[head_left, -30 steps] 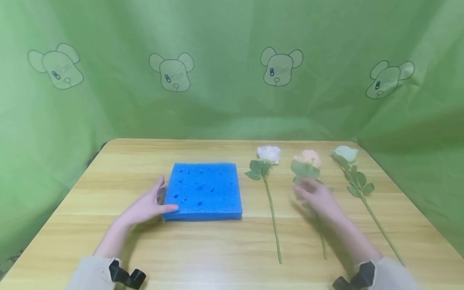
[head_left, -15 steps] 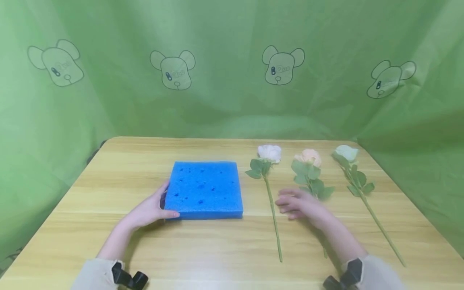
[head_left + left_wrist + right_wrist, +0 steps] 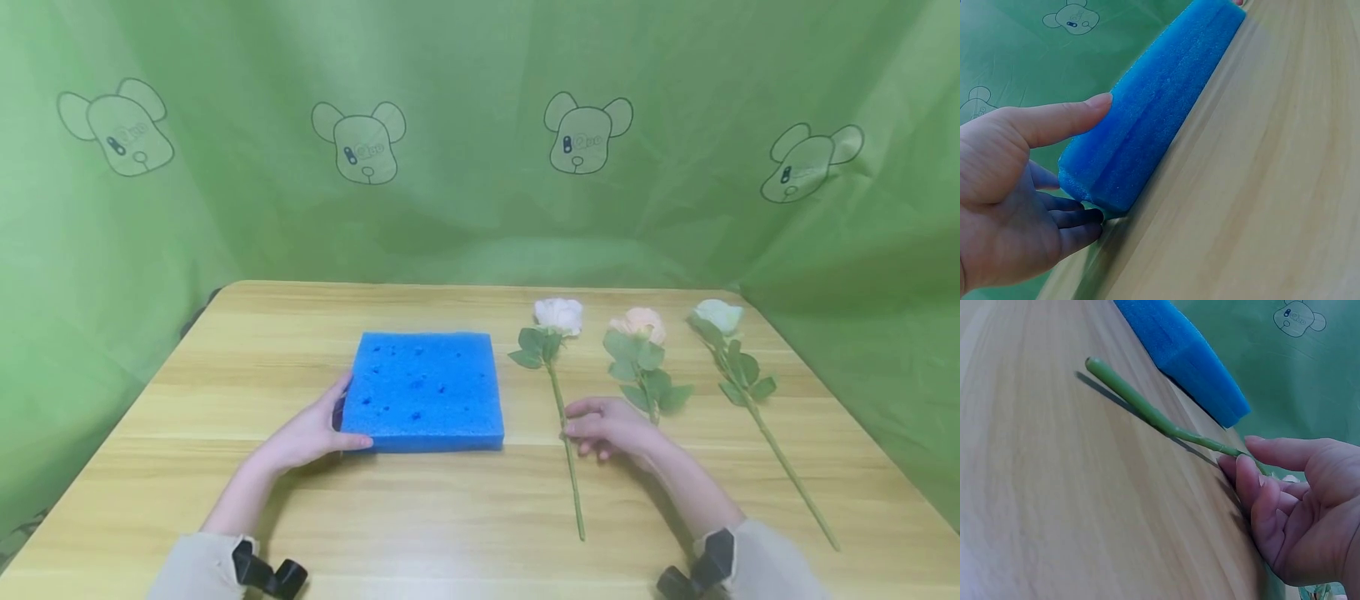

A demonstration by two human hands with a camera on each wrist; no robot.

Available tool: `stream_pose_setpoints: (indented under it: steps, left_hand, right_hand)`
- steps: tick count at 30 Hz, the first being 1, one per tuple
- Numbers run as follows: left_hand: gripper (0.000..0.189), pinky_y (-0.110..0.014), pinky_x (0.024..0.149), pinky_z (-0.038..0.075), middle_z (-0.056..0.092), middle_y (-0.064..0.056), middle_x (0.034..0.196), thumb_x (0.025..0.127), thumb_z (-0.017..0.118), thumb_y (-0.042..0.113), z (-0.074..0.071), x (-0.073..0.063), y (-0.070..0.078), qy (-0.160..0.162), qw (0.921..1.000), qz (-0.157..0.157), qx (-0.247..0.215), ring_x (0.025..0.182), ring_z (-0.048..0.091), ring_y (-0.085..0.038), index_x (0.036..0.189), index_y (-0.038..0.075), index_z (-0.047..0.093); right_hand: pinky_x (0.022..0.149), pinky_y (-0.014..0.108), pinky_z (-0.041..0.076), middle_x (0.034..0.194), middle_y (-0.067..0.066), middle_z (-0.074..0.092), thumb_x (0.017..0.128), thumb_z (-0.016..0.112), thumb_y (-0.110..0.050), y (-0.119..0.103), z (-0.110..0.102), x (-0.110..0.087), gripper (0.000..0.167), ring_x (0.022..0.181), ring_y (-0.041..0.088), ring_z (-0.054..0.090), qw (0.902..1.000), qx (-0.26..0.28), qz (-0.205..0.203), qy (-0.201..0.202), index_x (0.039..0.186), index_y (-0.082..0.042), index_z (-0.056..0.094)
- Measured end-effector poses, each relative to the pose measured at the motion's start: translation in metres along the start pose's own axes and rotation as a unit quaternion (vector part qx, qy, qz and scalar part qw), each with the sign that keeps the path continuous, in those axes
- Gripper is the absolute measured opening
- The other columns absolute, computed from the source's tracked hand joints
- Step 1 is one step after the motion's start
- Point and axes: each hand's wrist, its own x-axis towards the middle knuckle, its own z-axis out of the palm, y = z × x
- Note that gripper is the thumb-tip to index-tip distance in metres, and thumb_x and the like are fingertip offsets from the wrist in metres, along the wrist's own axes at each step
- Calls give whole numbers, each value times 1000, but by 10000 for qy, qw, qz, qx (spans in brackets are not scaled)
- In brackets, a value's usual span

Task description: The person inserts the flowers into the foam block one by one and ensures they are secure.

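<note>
A blue foam block point(image 3: 423, 387) with several small holes in its top lies flat on the table. My left hand point(image 3: 307, 429) holds its near left corner, thumb point(image 3: 1079, 115) along the front face and the other fingers at the left side. Right of the block lies a white artificial rose point(image 3: 558, 317) with a long green stem point(image 3: 1141, 406). My right hand point(image 3: 611, 429) pinches that stem about midway, between thumb and fingers. In the right wrist view the stem's cut end appears slightly above the table, casting a shadow.
Farther right lie a peach rose point(image 3: 640, 325), its lower stem hidden by my right hand and forearm, and a pale green rose point(image 3: 717, 317). Behind the wooden table point(image 3: 450, 533) hangs a green curtain point(image 3: 472, 217) with printed bear heads.
My right hand has moved left from over the peach rose to the white rose's stem and taken hold of it. My left hand has settled against the block's corner.
</note>
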Motion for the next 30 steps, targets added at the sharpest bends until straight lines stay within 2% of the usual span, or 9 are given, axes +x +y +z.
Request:
stream_pose_setpoints:
  steps: [5,8,13,19,24,30]
  left_hand:
    - [109,-58,107,14,9,-28,150,76,74,39,0,0,1,17,10000,0,61,135,13,-46,146,-4,4]
    - [109,-58,107,15,10,-29,149,76,74,40,0,0,1,16,9999,-20,125,134,14,-46,146,-4,4]
    - [109,-58,107,14,9,-28,150,76,74,41,-1,0,1,-7,9999,-41,120,135,13,-46,146,-4,4]
    - [109,-58,107,14,9,-28,150,76,74,40,-1,0,1,-3,10000,-42,58,135,12,-45,147,-3,4]
    - [108,-58,107,14,9,-28,150,77,74,40,-1,0,1,-11,10000,-33,65,135,12,-45,147,-4,4]
    - [108,-57,107,15,9,-27,150,76,73,41,-1,0,1,-7,9999,-39,134,135,13,-45,147,-4,4]
  right_hand:
    - [46,19,48,86,10,68,82,68,-14,0,1,0,61,61,11,60,9999,-35,-40,-137,127,17,39]
    - [46,18,47,82,8,68,82,67,-13,0,1,-1,56,60,10,59,9996,11,-69,-285,124,17,43]
    - [48,17,48,77,6,64,84,64,-9,3,1,-1,43,60,8,57,9954,539,-214,-762,116,16,49]
    - [55,18,49,83,8,65,87,60,-7,4,-3,-2,36,66,8,57,9874,916,-547,-1169,111,18,50]
    - [58,20,49,83,8,62,90,57,-10,-3,-7,-3,35,66,9,55,9864,852,-857,-1114,108,19,47]
    - [54,23,50,88,13,64,94,54,-18,-16,-9,-7,37,65,12,57,9884,823,-945,-863,116,9,42]
